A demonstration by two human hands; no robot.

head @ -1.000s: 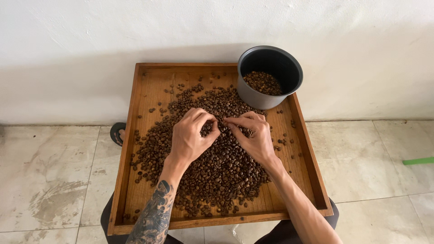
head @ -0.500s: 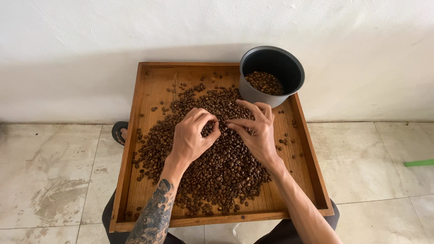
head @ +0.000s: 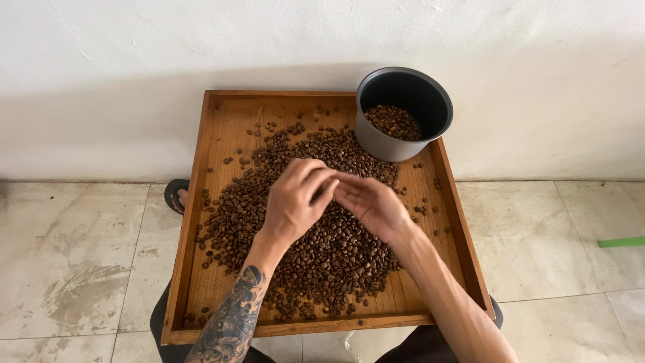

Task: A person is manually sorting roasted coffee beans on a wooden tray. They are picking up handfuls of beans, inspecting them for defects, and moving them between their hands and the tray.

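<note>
Head view: a square wooden tray (head: 201,222) rests on the person's lap, its far edge against a white wall (head: 134,67). The raised rim keeps the beans from rolling off.

A loose pile of brown coffee beans (head: 322,262) is spread over the middle of the tray, with strays toward the far left corner.

A grey pot (head: 403,111) stands in the far right corner, partly filled with beans and within easy reach of the right hand.

The left hand (head: 295,198), on a tattooed forearm, has its fingers curled and meets the right hand (head: 373,205) just above the pile. The right palm is turned up and cupped, probably holding picked beans; the contents aren't visible, so the grip of either hand can't be told.

A green strip (head: 621,241) lies on the tiled floor (head: 80,255), far right.
</note>
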